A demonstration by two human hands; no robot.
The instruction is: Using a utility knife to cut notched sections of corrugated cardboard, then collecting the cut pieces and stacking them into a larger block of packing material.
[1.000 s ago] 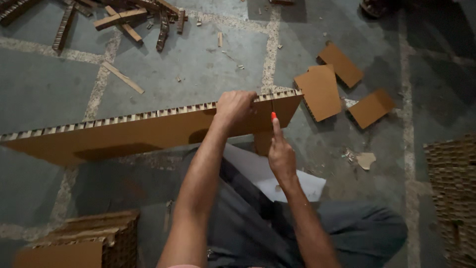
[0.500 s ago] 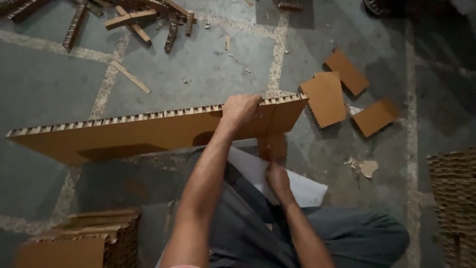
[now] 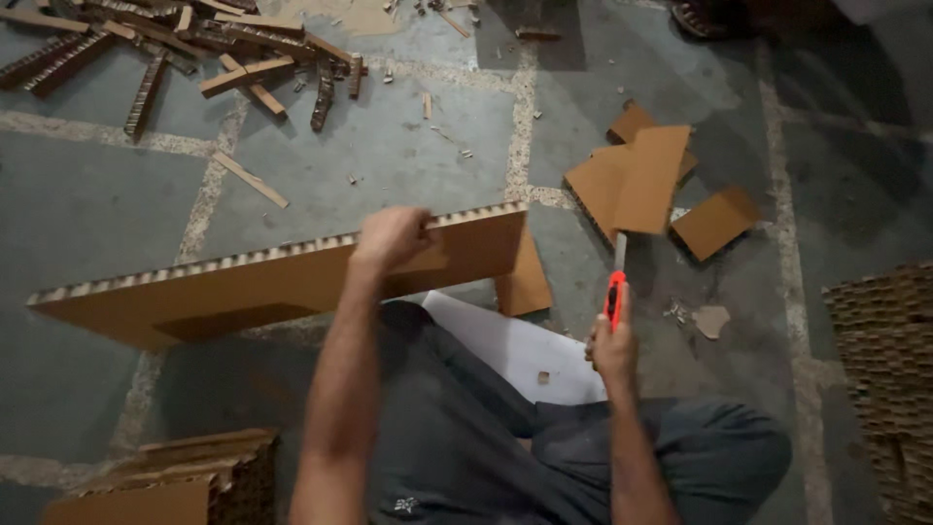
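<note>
Two hands at work. Left hand [image 3: 391, 238], fingers curled over the top edge, stands the honeycomb cardboard panel [image 3: 282, 282] on edge across the lap, steadying it. Right hand [image 3: 614, 352], near right, fingers wrapped round a red utility knife [image 3: 614, 292], blade pointing far, away from the body. Offcuts [image 3: 637, 180] lie far right on the floor [image 3: 97, 214].

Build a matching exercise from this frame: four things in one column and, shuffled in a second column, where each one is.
Things:
1. honeycomb cardboard panel
2. red utility knife
3. cut strips
4. white sheet

Places:
A. scattered on the floor at top left
B. lying over the person's lap, below the panel
C. held upright on its edge by the left hand
D. in the right hand, blade pointing away from the person

Pairs: 1-C, 2-D, 3-A, 4-B
</note>
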